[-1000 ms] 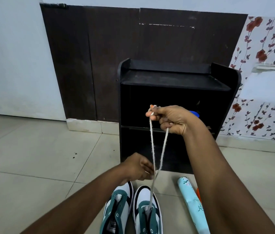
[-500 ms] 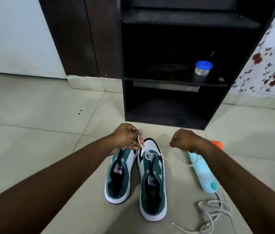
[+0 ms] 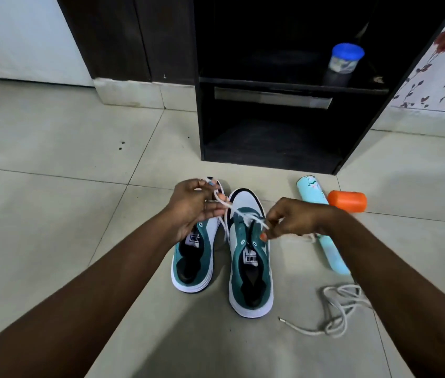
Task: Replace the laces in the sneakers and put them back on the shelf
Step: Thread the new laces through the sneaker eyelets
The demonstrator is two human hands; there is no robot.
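Lace: a white lace (image 3: 239, 214) runs through the front eyelets of the right sneaker (image 3: 250, 257), one end going up to each hand.
Left grip: the left hand (image 3: 194, 207) pinches one lace end between thumb and fingers, above the toe of the left sneaker (image 3: 192, 257).
Right grip: the right hand (image 3: 291, 221) pinches the other lace end at its fingertips, just over the right sneaker's eyelets.
Sneakers: green and white, side by side on the tiled floor (image 3: 52, 186), toes toward the shelf (image 3: 270, 137); the left one shows no lace.
Spare lace: a loose grey-white lace (image 3: 336, 309) lies coiled on the floor right of the sneakers.
Nearby: a pale blue tube (image 3: 322, 227) and an orange cylinder (image 3: 347, 201) lie beside the right forearm.
Shelf: black, open-fronted, holding a blue-lidded jar (image 3: 344, 61).
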